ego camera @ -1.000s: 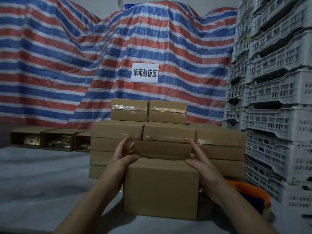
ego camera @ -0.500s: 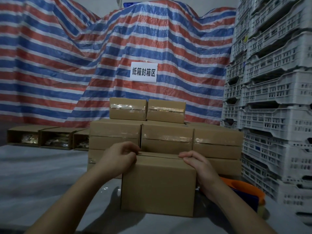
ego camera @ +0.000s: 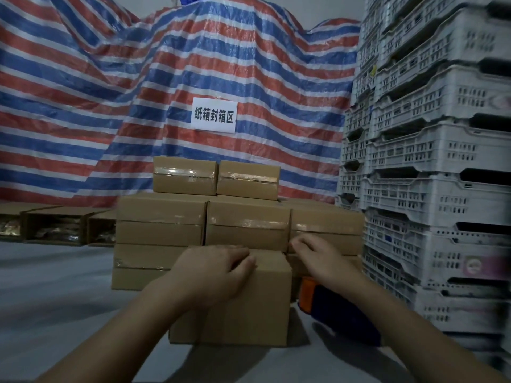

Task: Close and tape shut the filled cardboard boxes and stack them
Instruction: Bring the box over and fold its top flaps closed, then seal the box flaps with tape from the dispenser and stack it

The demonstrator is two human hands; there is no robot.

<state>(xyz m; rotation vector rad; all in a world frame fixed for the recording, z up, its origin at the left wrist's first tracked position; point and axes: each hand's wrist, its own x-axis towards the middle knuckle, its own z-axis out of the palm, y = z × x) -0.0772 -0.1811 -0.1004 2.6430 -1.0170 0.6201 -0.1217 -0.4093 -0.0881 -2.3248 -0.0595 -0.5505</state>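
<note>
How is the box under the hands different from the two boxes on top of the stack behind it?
The near box shows no tape on its front; the two top boxes each have a shiny tape strip across theirs. The near box sits on the grey surface with the left hand on its top; the top boxes rest on other boxes, untouched. All are plain brown cardboard.

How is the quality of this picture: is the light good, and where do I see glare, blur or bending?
Head view: dim, bluish light; glare glints on the tape of the stacked boxes; the white crates bow from wide-angle distortion and smear with blur at the right edge; soft shadows lie under the front box and forearms.
</note>
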